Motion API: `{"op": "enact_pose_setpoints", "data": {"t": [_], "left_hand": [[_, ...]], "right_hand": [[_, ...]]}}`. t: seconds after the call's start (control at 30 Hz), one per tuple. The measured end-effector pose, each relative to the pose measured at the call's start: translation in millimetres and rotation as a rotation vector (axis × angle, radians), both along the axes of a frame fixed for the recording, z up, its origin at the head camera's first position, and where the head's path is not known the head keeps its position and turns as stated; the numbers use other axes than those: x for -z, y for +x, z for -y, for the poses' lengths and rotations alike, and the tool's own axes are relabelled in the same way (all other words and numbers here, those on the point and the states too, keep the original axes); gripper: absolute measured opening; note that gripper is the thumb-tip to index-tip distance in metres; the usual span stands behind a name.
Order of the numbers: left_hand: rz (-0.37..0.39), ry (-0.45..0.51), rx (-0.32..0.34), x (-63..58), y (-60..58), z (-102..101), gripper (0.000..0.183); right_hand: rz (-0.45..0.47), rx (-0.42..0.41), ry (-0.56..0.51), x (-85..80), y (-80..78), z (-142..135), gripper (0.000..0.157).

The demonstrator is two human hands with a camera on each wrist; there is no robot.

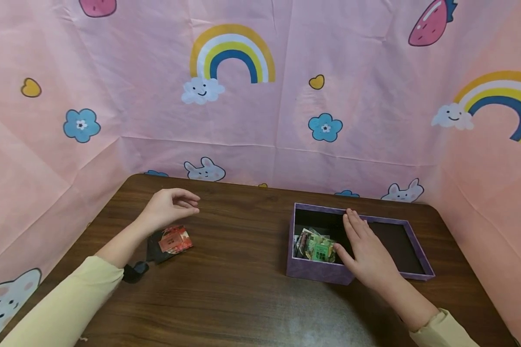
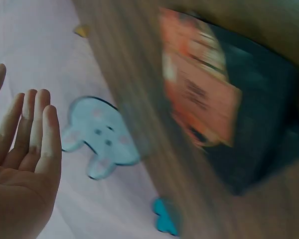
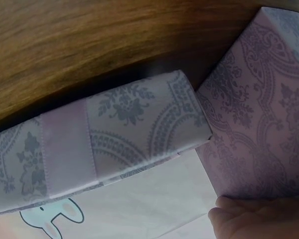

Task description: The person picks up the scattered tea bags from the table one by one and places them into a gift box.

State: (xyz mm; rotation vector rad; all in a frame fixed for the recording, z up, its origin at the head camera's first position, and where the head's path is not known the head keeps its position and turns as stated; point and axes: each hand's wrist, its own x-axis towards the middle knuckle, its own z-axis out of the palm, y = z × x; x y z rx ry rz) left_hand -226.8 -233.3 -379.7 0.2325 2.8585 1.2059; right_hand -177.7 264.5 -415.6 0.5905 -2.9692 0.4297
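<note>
My left hand (image 1: 167,206) hovers over the left of the table, its fingers loosely extended and holding nothing. Just below it in the head view, a red-orange printed packet (image 1: 175,239) lies on a dark, flat pouch-like thing (image 1: 156,254). Both show blurred in the left wrist view, beside the straight fingers (image 2: 50,144). My right hand (image 1: 369,250) rests over the right wall of an uncovered purple box (image 1: 319,272), fingers straight and thumb toward the inside. Several small packets (image 1: 323,250), a green one on top, lie in the box.
A shallow purple-edged lid (image 1: 397,241), dark inside, lies against the box's right side. A small black object (image 1: 135,272) is near the left forearm. Pink printed cloth (image 1: 260,115) hangs behind and beside the brown wooden table (image 1: 239,250).
</note>
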Motion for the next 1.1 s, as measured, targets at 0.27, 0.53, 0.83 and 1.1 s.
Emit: {"op": "enact_pose_setpoints", "data": {"t": [0.27,0.53,0.83,1.1], "left_hand": [[0.037,-0.009,-0.04,26.5,3.4,31.2,0.042],[0.044,-0.034,-0.063,52.2,8.8,46.4,0.041],[0.029,-0.019,-0.088,68.9,16.1,54.5,0.042],[0.022,-0.056,-0.01,73.7,17.7,58.3,0.05]], "right_hand": [[-0.002,-0.001,0.005,1.8,-0.4,-0.8,0.081],[-0.017,-0.009,0.006,0.1,-2.7,0.9,0.081],[-0.011,-0.003,0.007,0.3,-2.3,0.5,0.081],[-0.015,-0.006,-0.005,1.0,-1.4,-1.2,0.081]]}}
